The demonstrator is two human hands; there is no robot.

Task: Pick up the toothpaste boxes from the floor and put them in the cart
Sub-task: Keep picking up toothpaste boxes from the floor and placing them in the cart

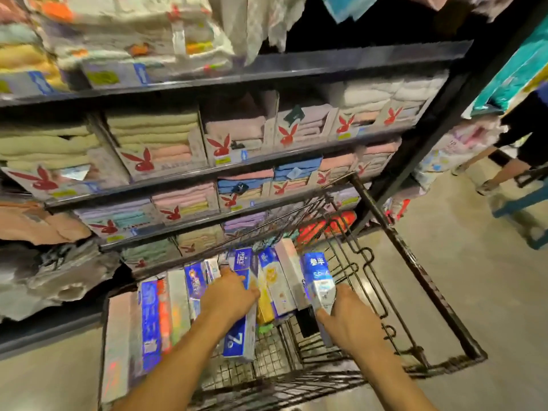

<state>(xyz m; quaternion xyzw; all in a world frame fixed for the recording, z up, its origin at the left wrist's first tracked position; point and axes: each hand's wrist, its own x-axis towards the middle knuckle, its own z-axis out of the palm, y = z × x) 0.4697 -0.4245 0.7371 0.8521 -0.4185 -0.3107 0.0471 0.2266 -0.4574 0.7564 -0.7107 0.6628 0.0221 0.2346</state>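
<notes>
Over the wire cart (415, 292) at six o'clock, left hand (228, 298) gripping a blue toothpaste box (241, 336), right hand (353, 318) clasping another blue-white box (318, 280), more boxes (278, 280) stacked inside, towel shelves (207, 149) at twelve o'clock

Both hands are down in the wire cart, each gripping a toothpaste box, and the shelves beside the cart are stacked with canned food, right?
Not quite: the shelves hold folded towels, not canned food, as the head view shows. The rest stands: the left hand and right hand are down in the wire cart, each gripping a toothpaste box.
</notes>
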